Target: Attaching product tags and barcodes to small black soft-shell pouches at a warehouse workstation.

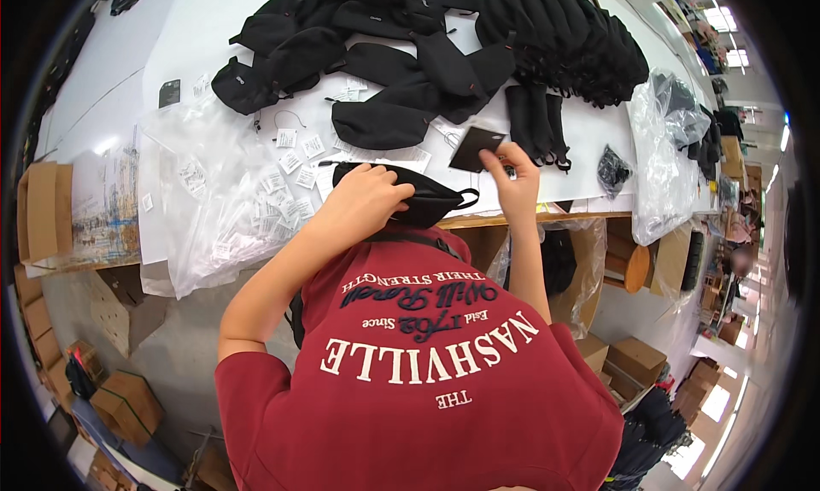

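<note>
The left hand [363,196] lies curled over a black fabric pouch [423,199] at the near edge of the white table [205,30], fingers closed on its top edge and pinning it down. The pouch's thin loop [465,202] sticks out to the right of that hand, toward the other one. The right hand [512,179] is raised just beyond it, pinching a small dark card [474,148] between thumb and fingertips — the card sits up and to the left of the hand, tilted, clear of the table.

To the left of the left hand spreads a heap of clear plastic bags [218,209] scattered with small white packets [286,184]. Past both hands, further up the table, lie loose black pouches [376,73], and beyond the right hand a tight stack of black pieces [564,38]. Right of the right hand sits a crumpled clear bag [662,149].

Risks, as I judge them: the card is held only at one corner, so a small slip of the thumb could drop it among the white packets or off the table's near edge. The pouch also sits right at that edge — if the left hand eases its grip, it may slide off toward the person's lap. The loop could catch on the fingers as the two hands come together.
</note>
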`<state>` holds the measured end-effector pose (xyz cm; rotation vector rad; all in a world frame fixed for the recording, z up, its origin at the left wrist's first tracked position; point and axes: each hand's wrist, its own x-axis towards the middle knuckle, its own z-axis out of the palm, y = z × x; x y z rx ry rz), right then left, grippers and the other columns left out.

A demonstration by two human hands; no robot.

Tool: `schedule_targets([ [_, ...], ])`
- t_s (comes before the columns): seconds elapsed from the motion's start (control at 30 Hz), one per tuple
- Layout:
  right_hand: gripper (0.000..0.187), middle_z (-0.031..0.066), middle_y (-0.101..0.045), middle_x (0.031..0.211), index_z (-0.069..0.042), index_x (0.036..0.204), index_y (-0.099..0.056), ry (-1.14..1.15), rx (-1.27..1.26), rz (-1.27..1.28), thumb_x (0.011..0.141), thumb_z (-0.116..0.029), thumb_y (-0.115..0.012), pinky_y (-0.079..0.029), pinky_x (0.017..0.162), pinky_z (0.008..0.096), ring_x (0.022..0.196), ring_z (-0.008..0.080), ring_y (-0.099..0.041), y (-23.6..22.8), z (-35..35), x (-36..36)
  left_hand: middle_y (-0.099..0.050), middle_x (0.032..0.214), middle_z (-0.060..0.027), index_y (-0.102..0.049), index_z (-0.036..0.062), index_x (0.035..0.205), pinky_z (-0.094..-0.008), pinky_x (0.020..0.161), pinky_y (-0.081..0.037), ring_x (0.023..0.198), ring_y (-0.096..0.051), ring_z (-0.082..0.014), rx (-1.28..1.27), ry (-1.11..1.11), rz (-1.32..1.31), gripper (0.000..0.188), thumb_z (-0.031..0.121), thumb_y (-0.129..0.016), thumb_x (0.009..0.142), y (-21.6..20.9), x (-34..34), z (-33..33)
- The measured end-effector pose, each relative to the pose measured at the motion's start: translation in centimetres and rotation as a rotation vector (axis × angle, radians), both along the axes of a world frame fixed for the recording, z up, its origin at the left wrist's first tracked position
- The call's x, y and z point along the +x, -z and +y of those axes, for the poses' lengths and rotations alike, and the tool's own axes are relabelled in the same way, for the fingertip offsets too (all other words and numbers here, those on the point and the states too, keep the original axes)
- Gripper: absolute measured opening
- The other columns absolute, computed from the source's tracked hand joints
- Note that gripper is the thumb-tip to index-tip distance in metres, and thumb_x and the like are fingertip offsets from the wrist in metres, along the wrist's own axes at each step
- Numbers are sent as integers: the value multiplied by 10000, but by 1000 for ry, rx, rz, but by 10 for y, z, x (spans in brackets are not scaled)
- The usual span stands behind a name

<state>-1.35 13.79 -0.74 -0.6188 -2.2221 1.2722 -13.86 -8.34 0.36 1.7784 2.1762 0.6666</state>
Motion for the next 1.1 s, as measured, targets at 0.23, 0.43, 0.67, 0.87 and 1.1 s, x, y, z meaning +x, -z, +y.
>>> schedule_targets([
  [0.23,131,82,-625,746,-23,752,-644,-367,370,-216,727,-128,-719,-404,758,350,803,237,-557,-19,-33,-4,-532,802,-68,-599,60,822,-339,750,-411,803,-527,-228,132,12,46,132,164,-660,768,-10,-5,13],
  [0.43,179,132,-579,1023,-25,944,-626,-353,336,-293,789,-109,-658,-382,884,395,980,305,-486,-10,-42,6,-521,1206,-65,-596,58,822,-367,910,-387,1107,-483,-255,198,-11,43,165,168,-676,728,6,-2,11],
  [0.67,110,93,-618,795,-43,843,-646,-633,381,-487,768,-122,-640,-393,846,384,891,274,-541,-14,-36,-11,-589,971,-13,-615,111,814,-369,946,-359,1015,-521,-214,350,113,109,140,218,-665,739,24,-2,16],
  [0.87,272,94,-626,921,-77,1081,-620,-582,179,-394,815,-135,-629,-351,930,380,961,270,-528,-7,-39,-12,-570,878,-18,-626,111,832,-363,911,-379,933,-526,-212,339,84,35,167,217,-686,718,36,-17,15],
  [1.1,394,109,-623,974,-84,1109,-617,-581,466,-407,728,-138,-699,-350,948,411,1021,312,-501,-1,-42,-3,-566,878,-27,-639,101,871,-332,870,-408,889,-555,-193,386,99,109,185,215,-680,732,40,-15,21],
])
